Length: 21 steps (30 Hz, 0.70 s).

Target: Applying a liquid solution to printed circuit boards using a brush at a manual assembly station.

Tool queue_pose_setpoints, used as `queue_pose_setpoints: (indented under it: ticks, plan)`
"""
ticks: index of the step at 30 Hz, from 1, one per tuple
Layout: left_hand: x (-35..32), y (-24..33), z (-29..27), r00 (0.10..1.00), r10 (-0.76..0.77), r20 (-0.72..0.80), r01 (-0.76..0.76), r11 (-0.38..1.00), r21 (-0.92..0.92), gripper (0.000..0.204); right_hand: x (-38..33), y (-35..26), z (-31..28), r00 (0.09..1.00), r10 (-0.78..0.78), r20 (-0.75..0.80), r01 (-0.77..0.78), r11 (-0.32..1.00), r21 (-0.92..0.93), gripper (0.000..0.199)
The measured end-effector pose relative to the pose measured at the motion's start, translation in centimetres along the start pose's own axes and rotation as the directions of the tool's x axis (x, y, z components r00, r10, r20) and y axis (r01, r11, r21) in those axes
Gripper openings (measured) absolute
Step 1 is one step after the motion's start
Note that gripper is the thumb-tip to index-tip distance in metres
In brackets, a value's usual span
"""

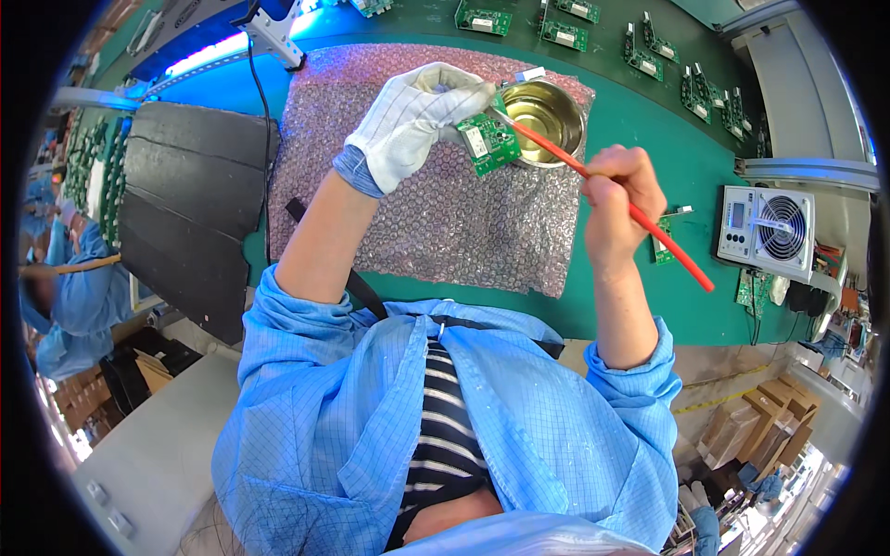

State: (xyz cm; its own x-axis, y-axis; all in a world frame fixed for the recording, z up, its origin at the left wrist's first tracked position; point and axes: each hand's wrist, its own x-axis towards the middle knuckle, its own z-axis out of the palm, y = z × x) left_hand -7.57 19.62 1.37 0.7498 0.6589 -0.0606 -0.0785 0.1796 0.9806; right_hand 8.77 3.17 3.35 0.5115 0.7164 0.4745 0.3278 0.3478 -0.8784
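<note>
Your left hand (408, 125), in a white fabric glove, has its fingers closed around a small green circuit board (489, 141), holding it tilted above the pink bubble-wrap sheet (445, 222) and just beside the round metal dish (545, 113) of yellowish liquid. Your bare right hand (619, 199) is curled shut around the red handle of a brush (612, 190), pen-style, and the bristle tip rests on the upper edge of the board, right at the rim of the dish.

You look to be in the middle of brushing liquid from the dish onto the board. The stroke seems to be underway at one corner, with most of the board face not yet under the bristles. The next move likely calls for a steady left grip at the board's edges, and a light, even drag of the tip across the face, with a short reach to the dish to reload.

More green boards (565, 35) lie in rows along the far side of the green mat (649, 139), and a small white desk fan unit (766, 232) sits off to your right.
</note>
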Motion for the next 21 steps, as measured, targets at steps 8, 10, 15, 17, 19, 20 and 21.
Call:
queue_pose_setpoints:
  ticks: [8, 10, 15, 17, 19, 20, 21]
  plan:
    - [-0.2, 0.4, 0.3, 0.999, 0.026, -0.040, -0.022, 0.995, 0.102, 0.041, -0.1, -0.9, -0.4, 0.990, -0.123, 0.075, 0.130, 0.987, -0.098, 0.006]
    - [-0.1, 0.4, 0.4, 0.998, 0.053, -0.034, -0.048, 0.990, 0.132, 0.041, -0.1, -0.5, 0.1, 0.993, -0.119, 0.023, 0.121, 0.984, -0.127, 0.007]
    - [-0.2, 0.4, -0.1, 0.998, 0.033, -0.061, -0.029, 0.997, 0.064, 0.035, -0.6, -0.4, -1.1, 0.984, -0.076, 0.160, 0.113, 0.965, -0.236, 0.006]
    - [-0.2, 0.3, -0.3, 0.999, 0.034, -0.042, -0.033, 0.999, 0.022, 0.034, -0.9, -0.3, -1.7, 0.993, -0.081, 0.086, 0.092, 0.987, -0.133, 0.005]
    - [-0.1, 0.1, -0.5, 0.999, 0.034, -0.031, -0.034, 0.999, -0.017, 0.033, -1.1, -0.3, -2.0, 0.995, -0.065, 0.069, 0.070, 0.996, -0.062, 0.004]
    - [0.0, 0.1, -0.5, 0.999, 0.019, -0.027, -0.020, 0.999, -0.042, 0.029, -1.1, -0.3, -2.2, 0.995, -0.042, 0.087, 0.053, 0.990, -0.127, 0.004]
    - [0.0, 0.1, -0.6, 1.000, 0.005, -0.022, -0.007, 0.998, -0.064, 0.027, -1.1, -0.3, -2.3, 0.988, 0.015, 0.157, 0.021, 0.975, -0.223, 0.005]
